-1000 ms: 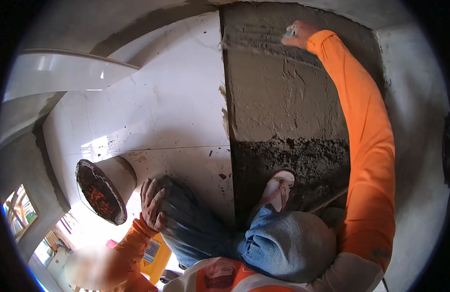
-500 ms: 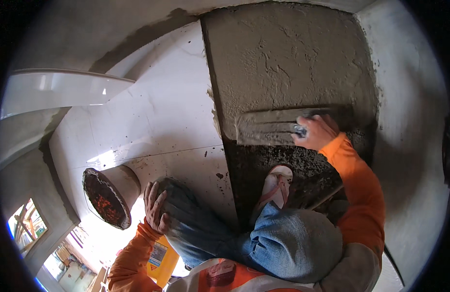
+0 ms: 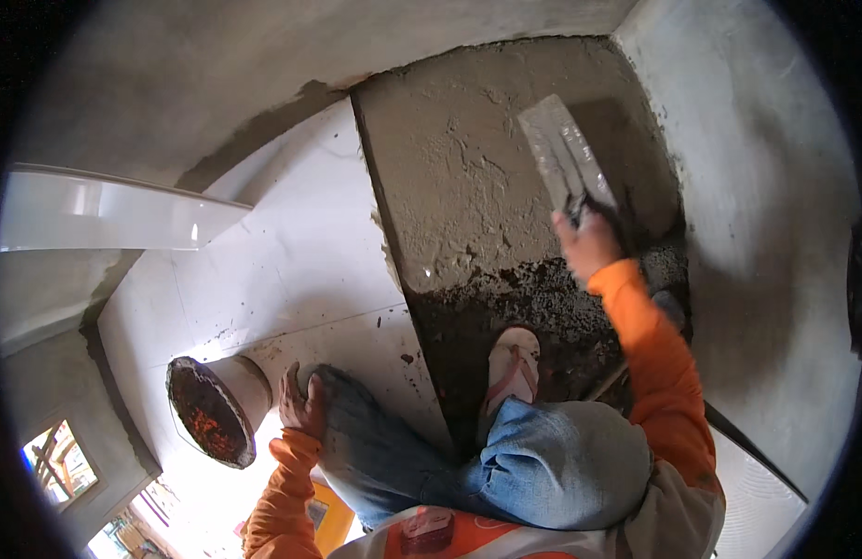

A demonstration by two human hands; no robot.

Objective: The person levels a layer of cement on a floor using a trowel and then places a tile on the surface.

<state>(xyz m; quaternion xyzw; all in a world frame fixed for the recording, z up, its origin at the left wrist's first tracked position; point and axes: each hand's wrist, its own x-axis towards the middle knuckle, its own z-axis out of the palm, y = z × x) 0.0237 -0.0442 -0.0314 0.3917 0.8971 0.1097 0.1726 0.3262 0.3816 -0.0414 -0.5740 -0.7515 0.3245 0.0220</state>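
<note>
My right hand (image 3: 587, 244) is closed round the handle of a plastering trowel (image 3: 559, 149). Its long blade, smeared with grey, points away from me, over the wet mortar (image 3: 449, 186); whether it touches the surface I cannot tell. The mortar is smooth in parts and ridged in others, with a crumbly dark edge on the near side. My left hand (image 3: 302, 402) holds nothing and has its fingers apart, beside my bent left knee (image 3: 342, 396).
White tiles (image 3: 254, 279) border the mortar on the left. A dirty bucket (image 3: 249, 384) stands on them near my left hand. My sandalled foot (image 3: 515, 366) rests on the dark strip. Grey walls rise behind and at right (image 3: 757, 233). A yellow container (image 3: 334, 515) shows below.
The trowel has swung from lying crosswise at the mortar's near edge to pointing away, farther up the bed. My left hand's fingers have come off the top of my knee. The view has shifted slightly.
</note>
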